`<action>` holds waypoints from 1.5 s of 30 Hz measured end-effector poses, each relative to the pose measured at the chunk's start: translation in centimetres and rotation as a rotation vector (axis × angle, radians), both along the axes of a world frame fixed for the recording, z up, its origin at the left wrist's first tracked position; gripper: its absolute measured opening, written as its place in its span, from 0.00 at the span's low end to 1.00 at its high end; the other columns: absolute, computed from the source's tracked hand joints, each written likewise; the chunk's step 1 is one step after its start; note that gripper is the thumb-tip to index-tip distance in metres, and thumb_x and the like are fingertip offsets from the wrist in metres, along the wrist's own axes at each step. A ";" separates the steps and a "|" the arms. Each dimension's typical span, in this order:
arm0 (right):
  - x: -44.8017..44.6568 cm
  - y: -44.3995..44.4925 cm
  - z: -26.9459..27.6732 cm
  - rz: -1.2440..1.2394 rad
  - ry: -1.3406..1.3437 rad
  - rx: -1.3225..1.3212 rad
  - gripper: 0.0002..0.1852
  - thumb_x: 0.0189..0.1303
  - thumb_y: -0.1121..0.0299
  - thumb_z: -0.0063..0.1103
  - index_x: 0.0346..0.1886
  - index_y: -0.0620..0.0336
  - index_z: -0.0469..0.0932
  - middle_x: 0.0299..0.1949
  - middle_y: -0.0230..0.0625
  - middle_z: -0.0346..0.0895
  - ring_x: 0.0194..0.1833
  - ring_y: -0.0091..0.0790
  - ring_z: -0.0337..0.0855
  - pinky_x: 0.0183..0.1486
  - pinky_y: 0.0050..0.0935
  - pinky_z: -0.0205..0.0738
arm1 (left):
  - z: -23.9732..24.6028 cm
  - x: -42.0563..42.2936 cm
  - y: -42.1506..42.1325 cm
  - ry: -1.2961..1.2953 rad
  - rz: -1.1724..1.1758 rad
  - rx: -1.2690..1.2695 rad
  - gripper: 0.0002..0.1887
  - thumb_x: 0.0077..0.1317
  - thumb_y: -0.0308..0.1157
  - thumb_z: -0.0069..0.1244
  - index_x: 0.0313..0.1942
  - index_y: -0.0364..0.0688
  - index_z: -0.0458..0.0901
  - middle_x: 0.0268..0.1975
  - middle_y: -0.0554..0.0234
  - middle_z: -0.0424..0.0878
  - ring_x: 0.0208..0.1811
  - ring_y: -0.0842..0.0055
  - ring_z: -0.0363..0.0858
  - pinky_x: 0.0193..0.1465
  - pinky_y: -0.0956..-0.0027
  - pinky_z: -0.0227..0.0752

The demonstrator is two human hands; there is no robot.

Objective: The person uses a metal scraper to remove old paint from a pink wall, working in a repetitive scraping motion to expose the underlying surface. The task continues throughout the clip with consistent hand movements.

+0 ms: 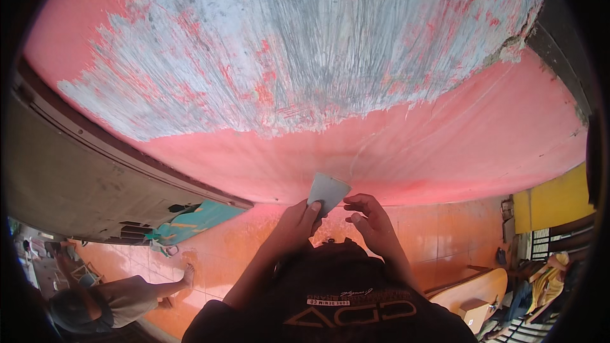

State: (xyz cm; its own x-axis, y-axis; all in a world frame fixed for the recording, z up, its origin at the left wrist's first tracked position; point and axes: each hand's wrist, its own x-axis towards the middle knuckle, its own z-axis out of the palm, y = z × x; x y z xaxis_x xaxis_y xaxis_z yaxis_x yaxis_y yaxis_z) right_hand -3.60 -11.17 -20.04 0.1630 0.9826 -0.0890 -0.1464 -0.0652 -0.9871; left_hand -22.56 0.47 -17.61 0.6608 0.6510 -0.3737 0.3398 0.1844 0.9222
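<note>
My left hand (pixel 305 221) holds a grey putty knife or scraper (pixel 329 193), its flat blade pointing up and its lower end hidden in the fingers, the thumb lying on its face. Close to the blade's right corner, my right hand (pixel 369 219) is raised with its fingers apart and curled, holding nothing. Beyond the hands rises a pink painted wall (pixel 429 152). Its upper part is a large scraped patch (pixel 305 57), whitish and grey with streaks and flecks of red paint left in it.
A brown door frame (pixel 143 152) edges the wall at left, with a teal panel (pixel 202 221) below. Orange tiles (pixel 214 267) cover the floor. One person (pixel 114 300) is at lower left; another (pixel 548 286) sits at lower right, near a wooden table (pixel 476 290) bearing a box (pixel 472 314).
</note>
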 end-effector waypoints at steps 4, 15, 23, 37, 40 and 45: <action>-1.7 2.0 1.4 0.108 0.310 0.058 0.17 0.74 0.69 0.50 0.62 0.67 0.71 0.59 0.41 0.76 0.62 0.36 0.76 0.66 0.37 0.70 | 1.3 -0.1 -1.3 -0.096 -0.091 0.175 0.18 0.79 0.39 0.34 0.44 0.33 0.77 0.27 0.66 0.75 0.28 0.81 0.72 0.34 0.72 0.68; -4.9 7.8 4.2 -0.196 0.468 0.151 0.20 0.78 0.55 0.46 0.47 0.68 0.75 0.31 0.40 0.83 0.29 0.31 0.85 0.31 0.30 0.80 | 2.4 -3.0 0.0 -0.210 -0.153 -0.096 0.15 0.79 0.36 0.36 0.54 0.36 0.73 0.29 0.70 0.74 0.27 0.87 0.70 0.31 0.78 0.65; -5.3 10.4 5.5 -0.430 0.305 0.101 0.23 0.76 0.51 0.50 0.38 0.65 0.76 0.25 0.38 0.79 0.20 0.29 0.81 0.20 0.27 0.74 | 2.3 -1.2 0.3 -0.294 -0.123 -0.282 0.11 0.80 0.37 0.36 0.50 0.40 0.69 0.27 0.72 0.69 0.23 0.87 0.65 0.26 0.79 0.62; -5.5 11.3 6.1 -0.541 0.250 0.084 0.24 0.74 0.50 0.52 0.29 0.62 0.76 0.19 0.34 0.76 0.18 0.26 0.78 0.20 0.26 0.71 | 0.7 0.0 1.9 -0.306 -0.165 -0.297 0.10 0.79 0.36 0.35 0.50 0.40 0.66 0.29 0.69 0.68 0.24 0.86 0.64 0.24 0.79 0.62; -5.1 11.4 6.4 -0.535 0.231 0.084 0.24 0.74 0.50 0.53 0.30 0.62 0.76 0.20 0.34 0.76 0.18 0.26 0.78 0.20 0.26 0.72 | 0.5 0.2 2.3 -0.318 -0.183 -0.216 0.10 0.79 0.37 0.35 0.50 0.40 0.65 0.29 0.69 0.69 0.24 0.86 0.65 0.24 0.79 0.62; -4.8 11.3 6.3 -0.538 0.255 0.005 0.22 0.74 0.52 0.53 0.33 0.63 0.76 0.22 0.35 0.77 0.19 0.27 0.79 0.20 0.27 0.73 | 0.3 0.5 2.6 -0.240 -0.231 -0.181 0.12 0.79 0.38 0.34 0.50 0.39 0.66 0.28 0.69 0.70 0.23 0.86 0.67 0.25 0.79 0.63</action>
